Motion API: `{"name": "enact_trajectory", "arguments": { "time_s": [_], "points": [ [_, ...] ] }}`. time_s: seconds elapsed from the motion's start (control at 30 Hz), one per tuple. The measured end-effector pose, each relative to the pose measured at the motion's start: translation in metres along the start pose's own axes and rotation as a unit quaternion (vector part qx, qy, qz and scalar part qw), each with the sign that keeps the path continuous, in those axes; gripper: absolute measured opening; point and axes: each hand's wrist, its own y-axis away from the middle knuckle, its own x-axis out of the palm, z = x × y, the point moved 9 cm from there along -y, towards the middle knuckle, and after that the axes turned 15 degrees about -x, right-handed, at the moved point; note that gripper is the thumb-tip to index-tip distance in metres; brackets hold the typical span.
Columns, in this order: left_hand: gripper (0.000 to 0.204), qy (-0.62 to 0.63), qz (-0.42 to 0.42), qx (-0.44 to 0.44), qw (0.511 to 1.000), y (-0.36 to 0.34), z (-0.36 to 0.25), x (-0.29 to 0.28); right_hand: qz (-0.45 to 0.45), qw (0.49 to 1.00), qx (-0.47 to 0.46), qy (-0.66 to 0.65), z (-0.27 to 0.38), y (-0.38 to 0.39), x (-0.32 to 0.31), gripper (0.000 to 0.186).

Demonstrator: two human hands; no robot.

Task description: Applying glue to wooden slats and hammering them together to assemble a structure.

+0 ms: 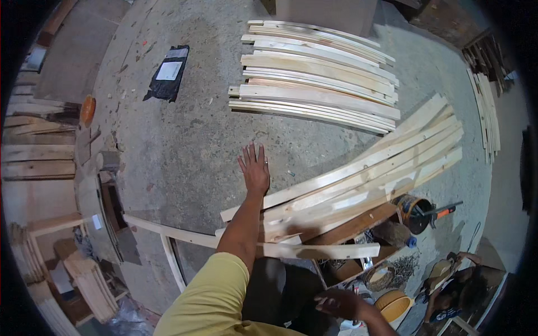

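Note:
My left hand (256, 172) is stretched out over the concrete floor, palm down, with its fingers spread and nothing in them. I cannot tell whether it touches the floor. Beneath that forearm, a fanned stack of pale wooden boards (370, 162) runs up to the right. Low in the picture, in shadow, my right hand (339, 304) has its fingers curled in; what they hold, if anything, is hidden. Just above the right hand is an open wooden toolbox (340, 271), with a pale wooden bar (336, 251) lying across it.
Several boards (319, 73) lie in rows at the far side. A black wrapped package (170, 75) is on the floor at left. A black bucket (416, 215), an orange-handled tool (445, 211) and a yellow basket (394, 307) stand at right. Another person (454, 285) sits lower right.

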Motion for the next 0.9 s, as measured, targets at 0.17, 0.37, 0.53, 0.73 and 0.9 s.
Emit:
{"name": "enact_trajectory", "arguments": {
  "time_s": [0.17, 0.37, 0.53, 0.73, 0.9],
  "points": [
    [0.051, -0.004, -0.015, 0.000, 1.000, 0.001, 0.003, 0.005, -0.211, 0.944, -0.206, 0.146, 0.104, -0.107, -0.181, 0.016],
    [0.055, -0.004, 0.004, -0.009, 1.000, -0.006, 0.001, 0.002, -0.325, 0.794, -0.209, 0.470, 0.138, -0.261, -0.328, 0.035],
    [0.059, 0.001, 0.016, -0.007, 1.000, -0.008, 0.001, 0.003, -0.389, 0.691, -0.217, 0.569, 0.153, -0.330, -0.366, 0.045],
    [0.055, 0.017, 0.021, -0.013, 1.000, -0.010, 0.003, 0.005, -0.273, 0.812, -0.163, 0.490, 0.128, -0.373, -0.375, 0.036],
    [0.059, 0.027, 0.030, -0.016, 0.999, -0.010, 0.006, 0.010, -0.444, 0.679, -0.222, 0.541, 0.156, -0.368, -0.431, 0.044]
  ]
}}
